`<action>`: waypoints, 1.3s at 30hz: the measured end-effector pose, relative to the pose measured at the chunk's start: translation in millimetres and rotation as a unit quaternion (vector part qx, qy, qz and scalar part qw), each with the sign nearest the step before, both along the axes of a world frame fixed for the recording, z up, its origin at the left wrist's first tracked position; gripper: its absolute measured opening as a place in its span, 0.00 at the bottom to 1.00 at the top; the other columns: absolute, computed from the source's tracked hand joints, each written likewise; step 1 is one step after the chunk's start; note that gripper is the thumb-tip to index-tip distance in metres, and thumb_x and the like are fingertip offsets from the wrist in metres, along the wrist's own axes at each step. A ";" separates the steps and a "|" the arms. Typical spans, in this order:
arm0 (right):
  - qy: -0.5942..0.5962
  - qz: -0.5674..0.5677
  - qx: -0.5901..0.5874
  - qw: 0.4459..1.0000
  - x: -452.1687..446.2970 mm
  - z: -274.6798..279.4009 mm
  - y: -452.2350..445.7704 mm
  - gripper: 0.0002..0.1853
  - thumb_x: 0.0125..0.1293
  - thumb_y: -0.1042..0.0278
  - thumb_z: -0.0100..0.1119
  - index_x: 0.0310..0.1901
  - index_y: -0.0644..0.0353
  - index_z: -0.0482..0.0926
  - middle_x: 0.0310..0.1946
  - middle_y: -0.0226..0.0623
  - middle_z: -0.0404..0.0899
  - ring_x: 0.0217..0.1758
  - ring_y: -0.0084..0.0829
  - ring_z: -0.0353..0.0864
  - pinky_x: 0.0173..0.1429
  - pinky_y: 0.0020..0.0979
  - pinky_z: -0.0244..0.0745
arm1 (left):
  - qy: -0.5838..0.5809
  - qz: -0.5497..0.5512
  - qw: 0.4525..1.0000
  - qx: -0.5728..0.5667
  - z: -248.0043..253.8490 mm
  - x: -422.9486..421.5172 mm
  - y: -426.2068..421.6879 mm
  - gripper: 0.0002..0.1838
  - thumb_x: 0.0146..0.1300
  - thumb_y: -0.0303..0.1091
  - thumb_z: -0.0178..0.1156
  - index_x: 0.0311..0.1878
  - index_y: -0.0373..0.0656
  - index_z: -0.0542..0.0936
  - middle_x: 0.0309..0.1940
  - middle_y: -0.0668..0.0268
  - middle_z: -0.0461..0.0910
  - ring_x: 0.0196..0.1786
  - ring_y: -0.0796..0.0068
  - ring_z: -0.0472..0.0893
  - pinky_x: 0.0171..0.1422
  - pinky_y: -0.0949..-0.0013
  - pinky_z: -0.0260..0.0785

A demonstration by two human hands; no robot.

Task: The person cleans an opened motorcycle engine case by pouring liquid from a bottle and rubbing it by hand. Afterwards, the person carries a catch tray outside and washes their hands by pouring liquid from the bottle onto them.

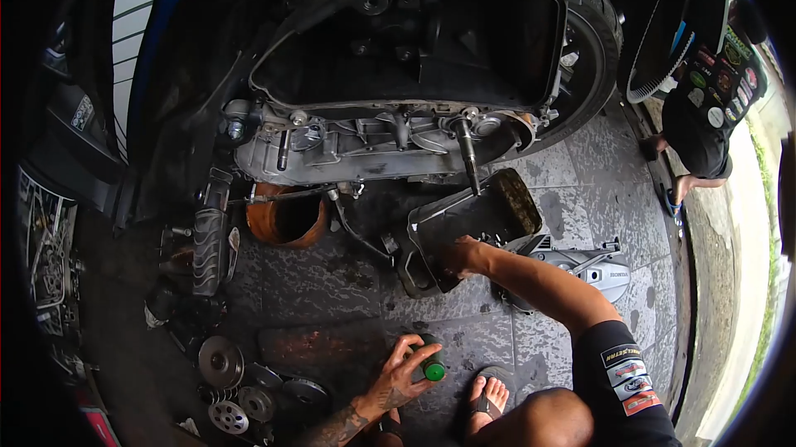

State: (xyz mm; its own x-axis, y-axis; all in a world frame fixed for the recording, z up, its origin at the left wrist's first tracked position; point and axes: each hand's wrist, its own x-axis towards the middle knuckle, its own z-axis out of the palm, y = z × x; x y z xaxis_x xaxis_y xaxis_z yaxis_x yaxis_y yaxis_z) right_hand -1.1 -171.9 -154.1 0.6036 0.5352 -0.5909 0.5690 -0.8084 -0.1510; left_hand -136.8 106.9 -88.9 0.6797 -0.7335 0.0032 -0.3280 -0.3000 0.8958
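1. Spread across the middle and lower frame: grey stone-tiled floor [303, 277].
2. Spanning upper centre: wide, open black housing [493, 41], with ribbed grey metal engine casing [365, 167] directly below.
3. Curving along the upper right, beside the housing: black rubber tyre [601, 57].
4. Visible at the right edge: another person [706, 90], in dark clothing with coloured patches.
5. Placed at centre, just right of frame middle, below the casing: dark rectangular metal pan [522, 201] with brown-stained inner wall.
6. Lying right of centre, just beside the pan: silver metal cover [611, 281].
7. Located left of centre, below the casing: round orange-brown container [259, 220], open mouth showing.
8. Grouped at lower left: round silver metal discs [220, 361].
9. Reaching into the pan's lower part: right hand [458, 256]. Grip state: cannot tell; fingers obscured in shadow.
10. Extended at lower centre: left hand [398, 381], thumb and fingers curled around small dark cylinder with bright green end [434, 371]. Grip state: closed on cylinder, held tilted above floor, near sandalled foot [491, 393].
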 end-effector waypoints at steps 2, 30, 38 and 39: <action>0.001 0.054 -0.039 0.998 7.1 -3.8 -1.4 0.17 0.61 0.61 0.59 0.51 0.53 0.78 0.50 0.41 0.80 0.46 0.42 0.83 0.43 0.39 0.79 | -0.013 -0.009 1.000 0.004 -2.9 -0.1 3.1 0.31 0.51 0.42 0.75 0.60 0.53 0.78 0.51 0.61 0.67 0.49 0.67 0.76 0.52 0.63 0.78; -0.484 -0.495 0.333 0.640 -66.2 82.8 -61.2 0.10 0.67 0.69 0.59 0.42 0.68 0.79 0.33 0.52 0.82 0.35 0.47 0.84 0.43 0.38 0.78 | 0.000 0.034 0.999 0.006 18.5 -6.2 38.4 0.44 0.59 0.67 0.58 0.70 0.44 0.65 0.60 0.55 0.66 0.51 0.61 0.74 0.53 0.60 0.72; -0.429 -0.574 0.452 0.532 -59.1 120.3 -47.4 0.08 0.69 0.68 0.56 0.38 0.64 0.79 0.31 0.50 0.82 0.34 0.48 0.83 0.40 0.39 0.76 | -0.056 0.095 0.993 -0.035 26.5 -1.2 42.5 0.41 0.64 0.68 0.50 0.66 0.41 0.69 0.54 0.58 0.71 0.38 0.71 0.71 0.44 0.67 0.70; -0.411 -0.590 0.481 0.501 -61.2 127.3 -45.3 0.08 0.69 0.68 0.56 0.38 0.64 0.79 0.30 0.50 0.82 0.33 0.48 0.83 0.40 0.40 0.76 | -0.047 0.092 0.994 -0.032 24.0 -1.6 44.4 0.41 0.65 0.68 0.50 0.66 0.41 0.69 0.54 0.58 0.71 0.38 0.71 0.71 0.44 0.67 0.70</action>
